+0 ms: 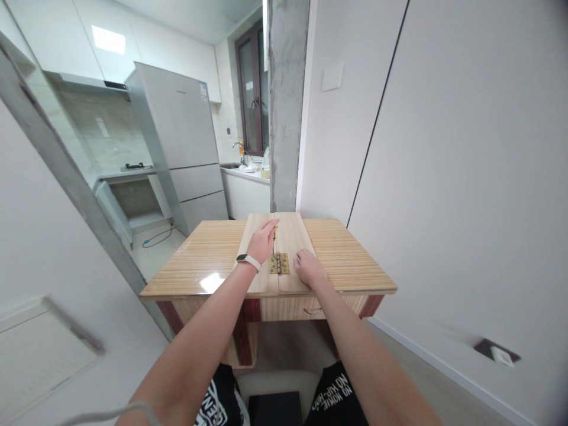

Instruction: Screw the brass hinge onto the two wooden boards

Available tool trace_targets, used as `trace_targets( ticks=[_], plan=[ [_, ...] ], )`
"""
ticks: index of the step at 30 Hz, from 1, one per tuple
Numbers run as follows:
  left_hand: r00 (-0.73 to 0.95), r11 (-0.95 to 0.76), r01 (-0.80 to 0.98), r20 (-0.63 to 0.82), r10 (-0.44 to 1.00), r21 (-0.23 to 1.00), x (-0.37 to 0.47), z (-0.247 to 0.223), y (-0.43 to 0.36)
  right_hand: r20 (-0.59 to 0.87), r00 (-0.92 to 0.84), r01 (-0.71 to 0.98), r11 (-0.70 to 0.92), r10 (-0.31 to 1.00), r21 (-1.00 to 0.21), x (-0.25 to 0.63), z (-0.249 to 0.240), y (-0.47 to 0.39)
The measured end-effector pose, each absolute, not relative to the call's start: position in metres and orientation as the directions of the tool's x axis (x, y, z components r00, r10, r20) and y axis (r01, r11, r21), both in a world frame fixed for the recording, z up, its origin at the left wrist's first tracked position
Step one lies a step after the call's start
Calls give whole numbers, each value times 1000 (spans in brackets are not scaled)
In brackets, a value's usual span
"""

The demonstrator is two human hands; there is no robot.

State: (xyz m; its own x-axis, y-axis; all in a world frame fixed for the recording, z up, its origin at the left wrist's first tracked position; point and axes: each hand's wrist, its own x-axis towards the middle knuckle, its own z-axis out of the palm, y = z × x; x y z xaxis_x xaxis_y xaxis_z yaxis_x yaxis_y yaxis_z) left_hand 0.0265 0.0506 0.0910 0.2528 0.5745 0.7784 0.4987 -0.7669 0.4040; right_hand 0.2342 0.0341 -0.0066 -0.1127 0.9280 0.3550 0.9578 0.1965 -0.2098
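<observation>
Two pale wooden boards lie side by side on the table: a left board (261, 285) and a right board (290, 228). A brass hinge (279, 264) lies flat across their seam, near the front. Beyond it, my left hand (262, 239) rests over the left board with its fingers stretched out towards the seam. Its fingertips partly cover a small brass-yellow piece (275, 231), whose kind I cannot make out. My right hand (309, 266) is curled on the right board, just right of the hinge; anything inside its fingers is hidden.
The boards lie on a glossy striped wooden table (355, 254) with a drawer (290, 309) at the front. A white wall (444, 177) stands close on the right. Behind are a grey pillar (288, 106), a fridge (177, 118) and a sink counter (248, 192).
</observation>
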Motion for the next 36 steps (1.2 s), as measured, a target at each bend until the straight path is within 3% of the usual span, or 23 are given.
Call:
trace_targets(
  ticks=[15, 36],
  plan=[
    [340, -750, 615, 776, 531, 243, 26, 88, 49, 327, -105, 957, 185, 939, -223, 233, -2, 32],
    [290, -728, 636, 795, 533, 256, 31, 89, 42, 343, -101, 958, 184, 934, -220, 233, -6, 34]
  ],
)
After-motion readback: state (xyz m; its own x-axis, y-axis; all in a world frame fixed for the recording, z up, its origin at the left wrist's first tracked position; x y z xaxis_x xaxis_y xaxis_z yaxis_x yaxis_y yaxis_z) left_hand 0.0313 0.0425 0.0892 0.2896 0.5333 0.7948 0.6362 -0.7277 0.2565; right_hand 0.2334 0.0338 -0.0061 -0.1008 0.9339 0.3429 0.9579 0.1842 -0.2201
